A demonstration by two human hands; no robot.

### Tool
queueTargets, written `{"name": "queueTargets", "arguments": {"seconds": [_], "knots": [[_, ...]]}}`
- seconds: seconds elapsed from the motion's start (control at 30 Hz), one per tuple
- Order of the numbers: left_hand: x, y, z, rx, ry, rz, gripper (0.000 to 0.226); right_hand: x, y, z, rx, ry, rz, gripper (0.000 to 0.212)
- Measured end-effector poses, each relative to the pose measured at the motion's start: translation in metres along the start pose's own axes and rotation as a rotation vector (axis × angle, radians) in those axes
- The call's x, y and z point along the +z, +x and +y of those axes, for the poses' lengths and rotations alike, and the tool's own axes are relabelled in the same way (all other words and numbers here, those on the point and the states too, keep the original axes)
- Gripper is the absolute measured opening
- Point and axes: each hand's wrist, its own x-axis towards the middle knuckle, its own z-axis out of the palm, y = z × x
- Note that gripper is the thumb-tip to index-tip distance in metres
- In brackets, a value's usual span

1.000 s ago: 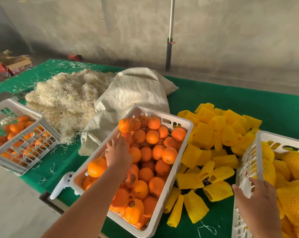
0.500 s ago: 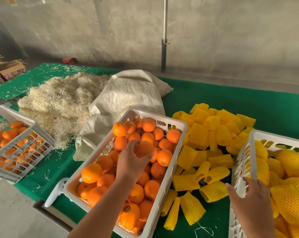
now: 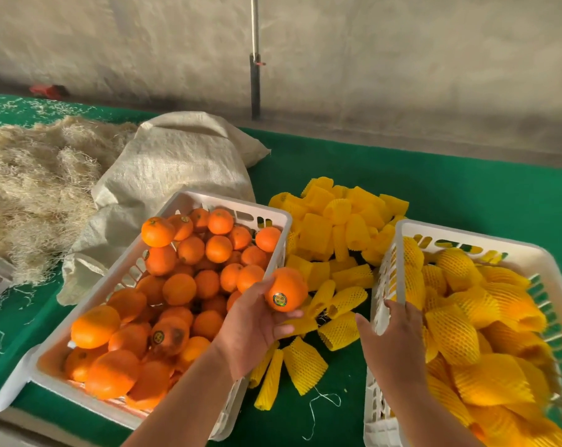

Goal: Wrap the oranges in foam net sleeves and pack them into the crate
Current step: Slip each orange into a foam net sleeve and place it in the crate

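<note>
Bright even daylight, soft shadows, wide-angle bending at edges, lower right corner perhaps motion-blurred

Orange oranges (image 3: 189, 279), yellow netted sleeves (image 3: 337, 227)
</note>
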Motion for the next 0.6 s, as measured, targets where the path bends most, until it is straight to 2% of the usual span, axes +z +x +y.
{"name": "queueTargets", "arguments": {"seconds": [0.1,0.2,0.3,0.43,0.6], "knots": [[-0.002,0.002,-0.004,0.083,0.246,0.065,0.065,0.002,0.0,0.003,-0.003,-0.005,0.001,0.065],[-0.006,0.005,-0.005,0.319,0.813,0.186,0.058,0.004,0.001,0.005,-0.003,-0.001,0.018,0.066],[-0.015,0.008,-0.008,0.505,1.335,0.211,0.061,0.005,0.001,0.006,-0.006,0.005,0.011,0.064],[-0.024,0.011,-0.016,0.519,1.515,0.154,0.068,0.005,0.0,0.007,0.0,-0.001,-0.003,0.063],[-0.027,0.017,-0.021,0.53,1.599,0.187,0.069,0.003,0.0,0.006,-0.001,0.002,-0.017,0.063]]}}
